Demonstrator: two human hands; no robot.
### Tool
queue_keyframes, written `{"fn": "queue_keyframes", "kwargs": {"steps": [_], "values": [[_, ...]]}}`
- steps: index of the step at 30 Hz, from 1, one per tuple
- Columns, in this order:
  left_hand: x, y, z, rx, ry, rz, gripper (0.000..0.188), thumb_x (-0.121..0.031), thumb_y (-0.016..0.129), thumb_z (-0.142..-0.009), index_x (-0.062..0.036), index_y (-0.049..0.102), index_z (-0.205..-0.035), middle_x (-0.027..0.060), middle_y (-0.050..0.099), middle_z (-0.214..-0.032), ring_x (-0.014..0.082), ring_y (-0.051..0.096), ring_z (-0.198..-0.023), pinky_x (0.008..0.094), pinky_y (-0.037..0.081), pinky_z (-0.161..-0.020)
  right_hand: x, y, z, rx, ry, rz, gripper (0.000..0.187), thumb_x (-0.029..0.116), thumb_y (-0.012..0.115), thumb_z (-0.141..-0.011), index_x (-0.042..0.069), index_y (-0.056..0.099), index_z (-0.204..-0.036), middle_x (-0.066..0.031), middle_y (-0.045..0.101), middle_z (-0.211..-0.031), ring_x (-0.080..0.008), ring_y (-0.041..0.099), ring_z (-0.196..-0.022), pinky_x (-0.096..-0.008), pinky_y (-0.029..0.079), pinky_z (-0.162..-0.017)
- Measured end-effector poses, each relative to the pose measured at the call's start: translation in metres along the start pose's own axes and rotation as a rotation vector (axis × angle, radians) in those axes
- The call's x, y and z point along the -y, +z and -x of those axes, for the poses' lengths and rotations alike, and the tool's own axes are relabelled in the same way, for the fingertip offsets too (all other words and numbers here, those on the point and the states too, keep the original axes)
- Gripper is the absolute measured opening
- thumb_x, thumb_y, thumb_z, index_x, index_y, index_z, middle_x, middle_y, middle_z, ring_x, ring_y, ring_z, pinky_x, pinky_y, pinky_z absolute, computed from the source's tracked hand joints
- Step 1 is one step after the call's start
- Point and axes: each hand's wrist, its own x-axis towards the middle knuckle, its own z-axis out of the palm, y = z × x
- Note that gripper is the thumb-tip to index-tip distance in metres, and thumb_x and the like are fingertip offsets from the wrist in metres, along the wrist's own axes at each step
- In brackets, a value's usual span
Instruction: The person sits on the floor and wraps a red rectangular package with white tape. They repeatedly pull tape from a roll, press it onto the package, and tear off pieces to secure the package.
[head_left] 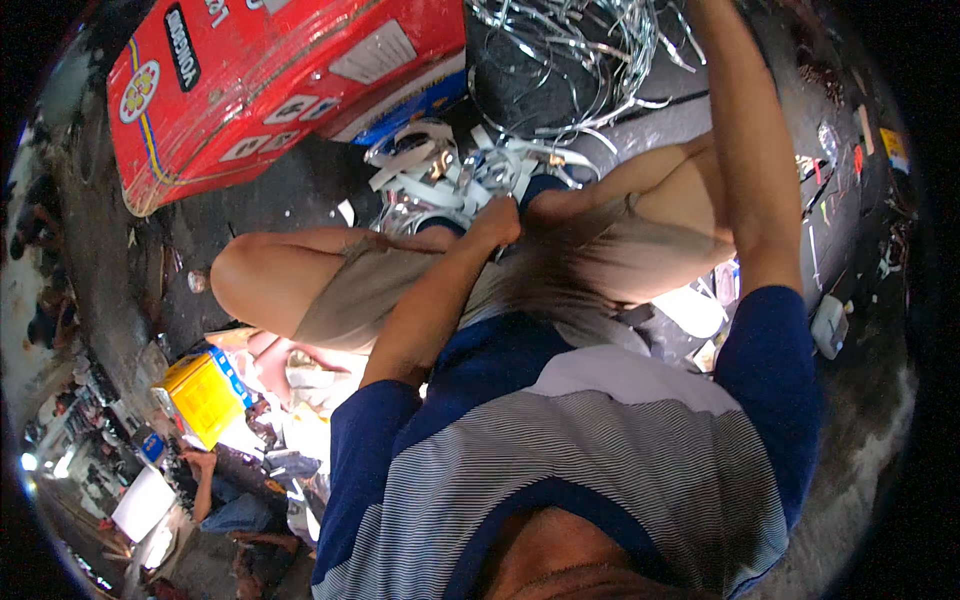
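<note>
My left hand (497,222) is closed in a fist in front of my lap, beside a heap of white and silver strips (430,180). What its fingers hold, if anything, is hidden. The strips lie tangled around my feet between my crossed legs. My right forearm (745,130) reaches up past the top edge of the picture, and that hand is outside it. Nearest to where the arm leaves the view is a loose pile of thin, shiny silver strips (570,70), curled and tangled on the dark floor.
A large red carton (290,90) wrapped in clear film stands at the far left, with a blue part (420,100) low on its side. Behind me on the left are a yellow box (200,395) and another person's arm (203,485). Scraps litter the floor (850,230) on the right.
</note>
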Motion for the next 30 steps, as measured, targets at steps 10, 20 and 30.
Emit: {"fn": "queue_keyframes", "kwargs": {"steps": [10,20,30], "values": [[0.014,0.037,-0.011,-0.039,0.061,0.137,0.061,-0.019,0.079,-0.073,0.0076,0.056,-0.123,0.0305,0.069,-0.105,0.0446,0.067,-0.107,0.0499,0.056,-0.086,-0.087,0.044,0.124,1.002,0.044,0.161,0.030,0.032,0.069,-0.091,0.004,0.071,-0.102,-0.0107,0.073,-0.089,-0.0210,0.068,-0.079,-0.0366,0.053,-0.075],[0.019,0.078,-0.034,-0.166,0.105,0.272,0.052,-0.023,0.076,-0.073,0.0026,0.060,-0.116,0.0259,0.070,-0.095,0.0437,0.070,-0.091,0.0561,0.055,-0.073,-0.065,0.084,0.214,1.549,-0.118,0.073,0.030,0.030,0.072,-0.085,0.003,0.071,-0.099,-0.0162,0.073,-0.089,-0.0303,0.069,-0.085,-0.0435,0.052,-0.080],[-0.012,0.028,0.006,0.143,-0.132,0.279,0.047,-0.034,0.068,-0.081,-0.0039,0.072,-0.117,0.0146,0.070,-0.123,0.0325,0.068,-0.113,0.0482,0.055,-0.091,0.010,0.089,0.339,1.936,0.284,0.300,0.056,0.048,0.077,-0.080,-0.008,0.073,-0.090,-0.0248,0.073,-0.090,-0.0354,0.073,-0.082,-0.0417,0.058,-0.074]]}}
